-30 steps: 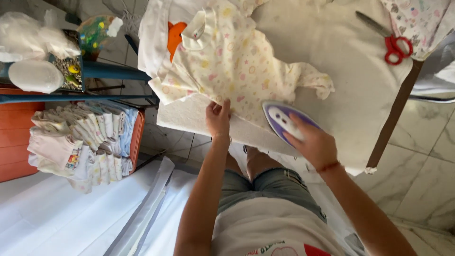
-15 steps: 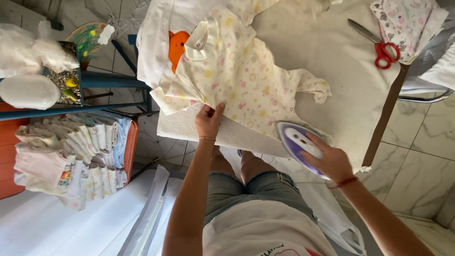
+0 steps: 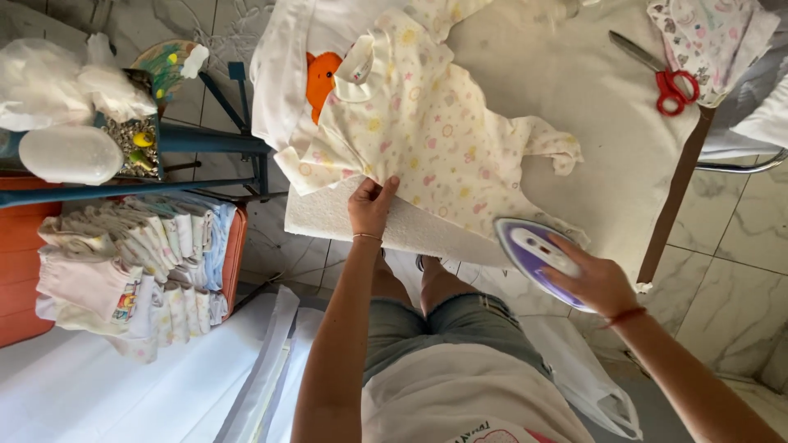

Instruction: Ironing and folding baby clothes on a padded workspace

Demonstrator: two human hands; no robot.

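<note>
Baby clothes cover the near half of the bench, which is draped in a white cloth. The left hand pinches the lower hem of a cream baby garment printed with small pink and yellow shapes, fingers closed on the fabric right at the bench's near edge. The right hand is wrapped around a purple and white iron, gripping it from above; the iron sits at the near right edge of the bench, its tip just beside the garment's lower corner and one crumpled sleeve.

Under the cream garment lies a white top with an orange patch, showing at the left side. Red-handled scissors lie well apart from both hands at the far right of the bench, beside a folded floral cloth that hangs over the corner. Nothing lies between the iron and the garment.

Left of the bench stands a blue metal rack carrying white plastic bags, a white oval lid and a small tray of bits. Below it, a stack of folded baby clothes rests in an orange crate. White sheets lie on the floor by the person's legs, and a clear plastic bag hangs low on the right, under the right arm. The floor is pale marble tile.
</note>
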